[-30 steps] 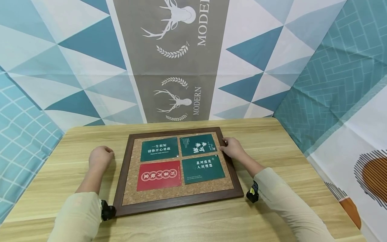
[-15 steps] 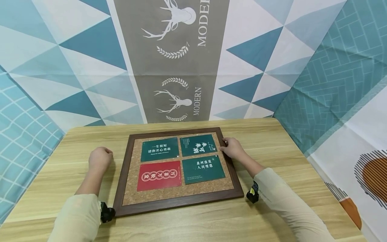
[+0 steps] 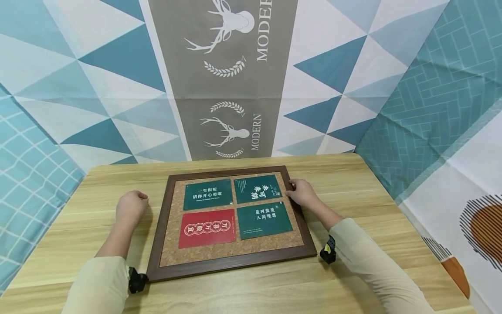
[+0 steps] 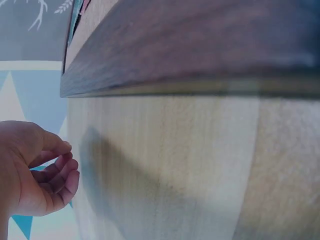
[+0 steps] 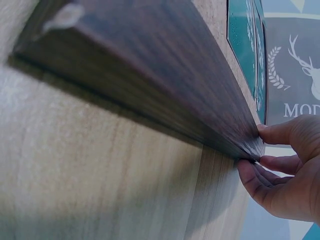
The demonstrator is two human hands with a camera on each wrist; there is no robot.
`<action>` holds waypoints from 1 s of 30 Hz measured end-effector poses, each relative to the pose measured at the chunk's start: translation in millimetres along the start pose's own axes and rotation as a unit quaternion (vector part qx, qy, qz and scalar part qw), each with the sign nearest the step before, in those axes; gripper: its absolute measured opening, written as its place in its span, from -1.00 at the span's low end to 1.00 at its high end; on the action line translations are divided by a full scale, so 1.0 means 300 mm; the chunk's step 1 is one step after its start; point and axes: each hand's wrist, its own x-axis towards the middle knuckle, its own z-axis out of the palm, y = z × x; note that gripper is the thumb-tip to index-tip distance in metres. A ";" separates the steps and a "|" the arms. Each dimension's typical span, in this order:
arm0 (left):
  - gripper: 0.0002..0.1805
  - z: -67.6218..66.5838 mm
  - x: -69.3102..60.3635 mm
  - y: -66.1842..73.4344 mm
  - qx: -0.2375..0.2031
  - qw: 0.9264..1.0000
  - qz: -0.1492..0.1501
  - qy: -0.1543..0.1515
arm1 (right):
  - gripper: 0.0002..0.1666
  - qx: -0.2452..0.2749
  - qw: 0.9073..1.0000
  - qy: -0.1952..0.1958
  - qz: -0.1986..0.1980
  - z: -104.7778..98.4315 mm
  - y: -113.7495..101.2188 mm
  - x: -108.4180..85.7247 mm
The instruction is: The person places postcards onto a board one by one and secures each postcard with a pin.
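Note:
A corkboard (image 3: 235, 262) with a dark brown wooden frame lies flat on the table. Three green cards and a red card (image 3: 208, 228) are fixed on its cork, with small clear pins visible at some corners. At the frame's right side, my right hand (image 3: 303, 193) pinches the edge. The right wrist view shows its thumb (image 5: 276, 134) on the frame's upper face and other fingers at the lower edge. My left hand (image 3: 130, 207) hovers left of the board, apart from it. Its fingers (image 4: 60, 175) are loosely curled and hold nothing.
A light wood-grain table (image 3: 235, 292) carries the board. Behind it hangs a patterned cloth (image 3: 229, 87) with deer heads and triangles; more printed cloth covers both sides. Black wrist cameras sit by each sleeve, the left one (image 3: 137, 280) close to the board's near-left corner.

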 end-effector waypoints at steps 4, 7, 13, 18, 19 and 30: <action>-0.63 -0.001 -0.013 0.010 -0.014 1.000 0.004 0.004 | -0.38 -0.001 1.000 0.002 -0.002 0.001 0.003 0.000; -0.62 -0.002 -0.022 0.016 -0.030 0.999 0.009 0.007 | -0.38 -0.001 1.000 0.002 -0.003 0.000 0.003 0.000; -0.63 -0.012 -0.051 0.030 -0.052 0.998 0.023 0.010 | -0.39 0.002 1.000 0.000 -0.001 -0.001 -0.001 -0.004; -0.65 -0.019 -0.081 0.046 -0.058 0.997 0.041 0.013 | -0.38 0.003 1.000 0.004 -0.003 0.000 0.004 -0.005; -0.65 -0.019 -0.086 0.049 -0.059 0.997 0.044 0.014 | -0.39 0.004 1.000 0.005 -0.003 0.000 0.006 -0.004; -0.67 -0.018 -0.128 0.080 -0.062 0.995 0.078 0.022 | -0.44 0.016 1.000 0.021 -0.015 0.003 0.014 -0.010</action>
